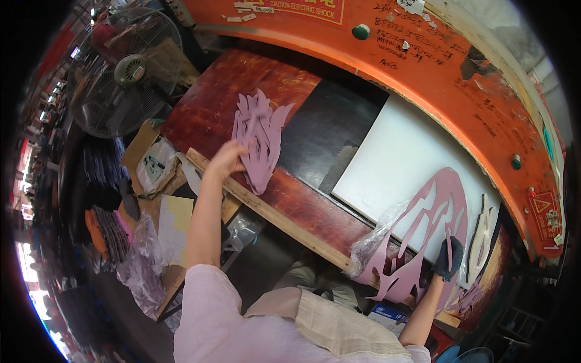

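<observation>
My bare left hand (229, 158) is at the near edge of a loose pile of pink cut-out pieces (261, 158), its fingers bent and closed on that edge. The pieces are long and pointed and lie on the reddish-brown board. On the right, my right hand (449, 259), in a dark glove, grips a pink sheet with cut-out openings (426, 227). One strip of that sheet passes over the glove. The sheet spreads across the white board (399, 160) and hangs past the table's near edge. My right fingers are partly hidden.
An orange machine beam (423, 66) with green buttons crosses behind the table. A wooden strip (272, 215) lines the near edge. Left stand a large fan (130, 69) and cardboard with plastic bags (145, 242). A pale curved strip (481, 242) lies far right.
</observation>
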{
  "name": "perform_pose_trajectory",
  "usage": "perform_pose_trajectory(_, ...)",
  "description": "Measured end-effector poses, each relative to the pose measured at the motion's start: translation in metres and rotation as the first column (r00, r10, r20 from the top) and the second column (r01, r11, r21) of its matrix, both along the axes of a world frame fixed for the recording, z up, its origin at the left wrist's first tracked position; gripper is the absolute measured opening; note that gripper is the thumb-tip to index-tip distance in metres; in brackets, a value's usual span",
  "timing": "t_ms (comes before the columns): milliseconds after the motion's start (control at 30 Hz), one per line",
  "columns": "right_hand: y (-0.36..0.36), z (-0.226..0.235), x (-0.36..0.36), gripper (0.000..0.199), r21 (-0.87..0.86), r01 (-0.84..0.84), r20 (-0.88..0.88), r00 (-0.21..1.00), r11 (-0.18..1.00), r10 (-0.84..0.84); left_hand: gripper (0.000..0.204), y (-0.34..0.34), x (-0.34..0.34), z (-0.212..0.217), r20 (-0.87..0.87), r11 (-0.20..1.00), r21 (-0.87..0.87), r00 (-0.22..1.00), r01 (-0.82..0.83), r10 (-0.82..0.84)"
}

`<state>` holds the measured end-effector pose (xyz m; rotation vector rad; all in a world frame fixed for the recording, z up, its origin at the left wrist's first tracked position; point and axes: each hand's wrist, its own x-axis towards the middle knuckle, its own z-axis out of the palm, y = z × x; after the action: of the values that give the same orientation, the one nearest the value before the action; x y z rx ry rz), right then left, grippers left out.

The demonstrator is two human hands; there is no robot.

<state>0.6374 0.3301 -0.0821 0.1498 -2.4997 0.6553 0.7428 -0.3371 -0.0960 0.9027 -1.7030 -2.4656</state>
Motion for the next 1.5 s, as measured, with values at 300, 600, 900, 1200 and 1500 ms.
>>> perform_pose_trajectory(300,-0.004,0.007,0.001,0.027,0.147,0.002,0.135,0.991,0.989,-0.022,0.068,-0.010,0.015,-0.055,-0.063,0.366,-0.916,0.957,-0.168,0.283)
perform_pose_trajectory(600,0.007,0.082,0.024,0.034,-0.279,0.114,0.183,0.981,0.954,-0.064,0.021,0.164,0.005,-0.012,-0.259,0.611,-0.784,0.953,-0.112,-0.158)
perform_pose_trajectory(900,0.053,0.133,-0.048,0.064,0.042,0.194,0.417,0.888,0.980,-0.194,0.047,0.361,0.003,0.020,-0.072,0.678,-0.585,0.804,0.445,-0.590)
perform_pose_trajectory(1200,0.023,0.098,0.021,0.080,0.016,0.084,0.454,0.887,0.996,-0.082,0.044,0.388,0.037,-0.005,-0.324,0.609,-0.790,0.795,0.071,-0.513)
perform_pose_trajectory(1500,0.080,0.091,0.119,0.061,-0.020,0.521,0.695,0.621,0.853,-0.362,0.041,0.362,0.020,-0.018,-0.439,0.581,-0.801,0.517,0.145,-0.735)
